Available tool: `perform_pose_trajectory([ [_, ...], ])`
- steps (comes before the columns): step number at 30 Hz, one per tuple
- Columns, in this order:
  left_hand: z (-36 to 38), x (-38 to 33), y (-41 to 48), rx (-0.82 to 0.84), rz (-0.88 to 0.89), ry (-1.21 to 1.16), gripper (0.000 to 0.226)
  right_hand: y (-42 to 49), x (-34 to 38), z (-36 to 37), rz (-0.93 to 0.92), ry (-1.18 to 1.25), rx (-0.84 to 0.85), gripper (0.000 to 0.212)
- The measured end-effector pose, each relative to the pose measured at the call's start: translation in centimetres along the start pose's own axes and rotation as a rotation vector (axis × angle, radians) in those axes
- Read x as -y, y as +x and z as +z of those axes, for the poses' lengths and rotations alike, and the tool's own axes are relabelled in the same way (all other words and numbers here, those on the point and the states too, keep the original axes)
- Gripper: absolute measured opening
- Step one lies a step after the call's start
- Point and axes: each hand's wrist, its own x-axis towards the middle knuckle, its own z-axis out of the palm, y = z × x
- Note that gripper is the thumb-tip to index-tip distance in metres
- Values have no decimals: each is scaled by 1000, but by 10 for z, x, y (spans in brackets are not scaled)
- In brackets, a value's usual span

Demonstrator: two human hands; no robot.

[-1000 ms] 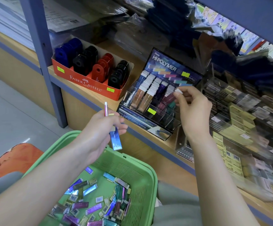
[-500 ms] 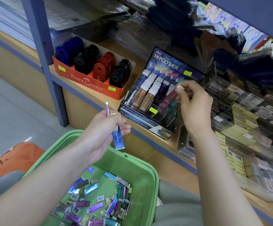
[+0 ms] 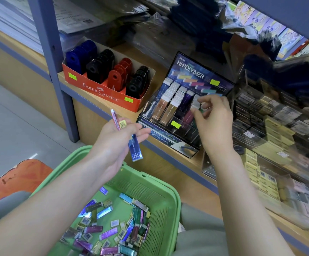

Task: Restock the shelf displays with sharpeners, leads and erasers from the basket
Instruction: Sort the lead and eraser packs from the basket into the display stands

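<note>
My left hand (image 3: 118, 143) hovers over the green basket (image 3: 150, 183) and grips a blue eraser (image 3: 135, 149) that hangs downward, a pink one (image 3: 115, 118) that points up, and a small yellow-labelled piece (image 3: 122, 124). My right hand (image 3: 212, 120) is in front of the black Hi-Polymer eraser display (image 3: 185, 100) on the shelf, fingers spread apart over the right-hand slots, nothing visible between them. The display's slots hold rows of brown, purple and magenta erasers. Several metallic erasers (image 3: 111, 231) lie loose in the basket bottom.
A red Faber-Castell box (image 3: 102, 91) with blue, black and red sharpeners stands left of the display. Clear acrylic racks of lead cases (image 3: 272, 115) fill the shelf to the right. A blue shelf post (image 3: 57, 71) rises at left; an orange stool (image 3: 15, 178) sits beside the basket.
My right hand held a white-tipped eraser at the display's right slots; now its fingers have spread and the eraser is no longer in them. My left hand tilted slightly, same erasers in it.
</note>
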Motion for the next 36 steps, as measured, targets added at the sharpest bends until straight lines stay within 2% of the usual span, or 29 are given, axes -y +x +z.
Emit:
perform_pose_trajectory([
  [2, -1, -2, 2, -27, 45, -2, 12, -10, 17, -1, -11, 78, -18, 3],
  [3, -2, -3, 3, -40, 66, -5, 10, -17, 26, 0, 4, 122, 33, 10],
  [6, -2, -3, 6, -73, 130, -11, 8, -42, 52, 9, 146, 296, 430, 26],
  [7, -2, -2, 7, -75, 146, -10, 9, -49, 59, 12, 185, 360, 544, 23],
  [9, -3, 0, 7, -69, 161, 15, 13, -58, 65, 19, 222, 469, 669, 13],
  [14, -5, 0, 3, -28, 136, 37, 15, -60, 66, 29, 267, 544, 666, 16],
  [18, -5, 0, 1, 0, 142, 122, 21, -61, 71, 32, 370, 639, 741, 14],
  [21, -8, 2, 5, 20, 147, 261, 19, -55, 67, 28, 334, 544, 686, 19],
  [24, -13, 6, 6, 25, 64, 387, 10, -44, 55, 19, 346, 539, 572, 20],
  [28, -21, 4, 9, 49, 2, 483, 21, -28, 41, 7, 396, 552, 400, 15],
  [30, -23, 0, 6, 83, 21, 526, 11, -23, 35, 7, 351, 540, 279, 11],
  [32, -24, -5, 4, 113, 30, 537, 7, -20, 32, 6, 275, 519, 176, 21],
  [36, -25, -13, 1, 146, -19, 511, 17, -14, 34, 6, 166, 516, 42, 25],
])
